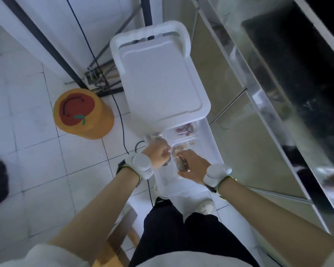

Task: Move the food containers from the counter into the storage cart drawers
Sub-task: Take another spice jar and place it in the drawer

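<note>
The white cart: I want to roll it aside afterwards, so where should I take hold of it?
Grip the looped handle at the far end of the white cart, reaching from above; it rises clear of the flat top, with an open gap beneath for fingers.

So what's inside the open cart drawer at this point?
The open drawer holds two clear food containers: the far container with reddish pieces, the near container with pale ones. The left hand and right hand cover its nearer part; the drawer's back is hidden under the cart top.
</note>
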